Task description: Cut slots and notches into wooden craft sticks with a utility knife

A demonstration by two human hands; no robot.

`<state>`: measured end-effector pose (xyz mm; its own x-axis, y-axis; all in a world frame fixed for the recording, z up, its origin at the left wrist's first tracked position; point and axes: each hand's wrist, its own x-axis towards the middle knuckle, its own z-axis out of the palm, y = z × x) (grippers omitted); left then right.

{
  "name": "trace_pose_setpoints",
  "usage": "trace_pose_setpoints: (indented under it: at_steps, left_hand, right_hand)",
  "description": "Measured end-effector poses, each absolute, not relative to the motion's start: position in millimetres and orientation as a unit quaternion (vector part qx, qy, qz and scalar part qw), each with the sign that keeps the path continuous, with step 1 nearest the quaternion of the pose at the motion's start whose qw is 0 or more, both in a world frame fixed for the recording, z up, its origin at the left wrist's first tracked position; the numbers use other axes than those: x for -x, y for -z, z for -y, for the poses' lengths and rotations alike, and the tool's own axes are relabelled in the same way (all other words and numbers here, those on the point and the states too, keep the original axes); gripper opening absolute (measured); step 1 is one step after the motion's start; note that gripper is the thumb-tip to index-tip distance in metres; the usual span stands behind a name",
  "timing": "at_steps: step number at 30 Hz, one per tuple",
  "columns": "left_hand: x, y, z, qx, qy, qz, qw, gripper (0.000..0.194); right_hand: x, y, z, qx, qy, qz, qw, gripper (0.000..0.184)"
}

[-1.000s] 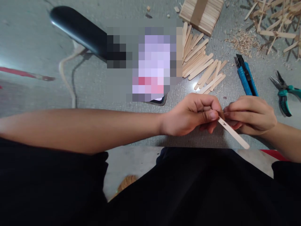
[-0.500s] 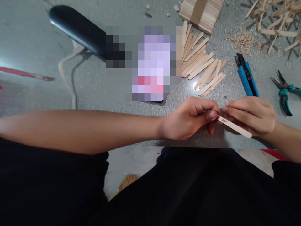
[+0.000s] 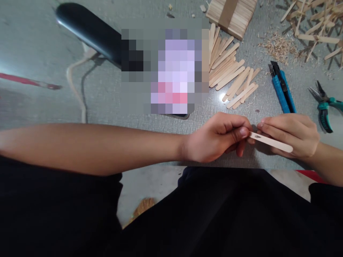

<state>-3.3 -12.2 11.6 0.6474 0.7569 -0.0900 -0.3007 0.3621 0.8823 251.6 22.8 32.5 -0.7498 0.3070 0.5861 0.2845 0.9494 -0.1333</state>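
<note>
Pinched between the thumb and fingers of my left hand [image 3: 223, 137] is a wooden craft stick [image 3: 274, 142] with a small dark mark near the pinch. Its free rounded end points right and slightly down, passing in front of my right hand [image 3: 294, 132]. The fingers of my right hand are bent and pressed together, their tips just right of the left fingers. Whatever they hold, if anything, is hidden behind the stick. A blue box cutter [image 3: 283, 87] lies on the table directly above my right hand.
Loose craft sticks [image 3: 227, 73] and a banded bundle [image 3: 232, 14] lie beyond my hands. Wood shavings [image 3: 280, 46], joined sticks [image 3: 316, 28] and green-handled pliers [image 3: 324, 107] are to the right. Left of them are a blurred-out phone [image 3: 178, 116], a dark rounded device [image 3: 88, 32] with a cable and a paintbrush [image 3: 26, 81].
The free end of the craft stick has swung up and to the right. My right hand has shifted slightly right and down, widening the gap between the hands. My left hand keeps its pinch.
</note>
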Motion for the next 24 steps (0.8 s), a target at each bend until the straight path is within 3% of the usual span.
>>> trace_pose_setpoints:
  at_steps: [6, 24]
  left_hand:
    - [5, -11, 10, -0.461, -0.345, -0.257, 0.776, 0.058]
    - [9, -11, 5, -0.551, -0.366, -0.247, 0.708, 0.043]
  right_hand:
    - [-252, -30, -31, 0.152, -0.037, 0.931, 0.33, 0.008]
    - [-257, -28, -37, 0.127, -0.106, 0.933, 0.32, 0.014]
